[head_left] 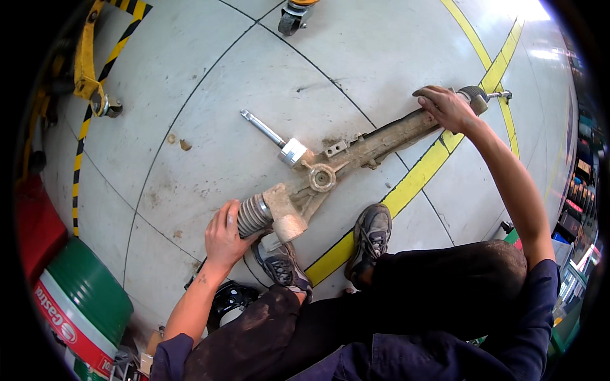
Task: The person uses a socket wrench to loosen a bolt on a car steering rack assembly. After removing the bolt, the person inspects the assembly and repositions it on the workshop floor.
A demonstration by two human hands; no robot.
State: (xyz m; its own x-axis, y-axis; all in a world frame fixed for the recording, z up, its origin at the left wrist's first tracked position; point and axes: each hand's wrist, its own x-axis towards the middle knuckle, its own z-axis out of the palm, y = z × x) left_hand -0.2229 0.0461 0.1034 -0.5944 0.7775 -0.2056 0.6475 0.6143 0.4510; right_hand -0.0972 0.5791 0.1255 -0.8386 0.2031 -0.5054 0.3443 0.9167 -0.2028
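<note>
A dirty steering rack (381, 143) stretches diagonally in front of me, its body coated in dry brown grime. My left hand (223, 233) grips its near left end, at the ribbed rubber boot (252, 214). Over the far right end of the tube lies my right hand (448, 109), fingers curled around it beside a second, dark boot (471, 95). A thin tie rod (499, 95) sticks out past that boot. From the rack's housing a shiny splined shaft (264, 129) points up and left. Whether the rack rests on the floor I cannot tell.
My shoes (372, 232) stand close to the rack on a grey floor with yellow lines (416, 181). At left are a green, white and red drum (89, 295) and a yellow wheeled frame (86, 63). A caster (290, 22) stands at the top. Shelved items line the right.
</note>
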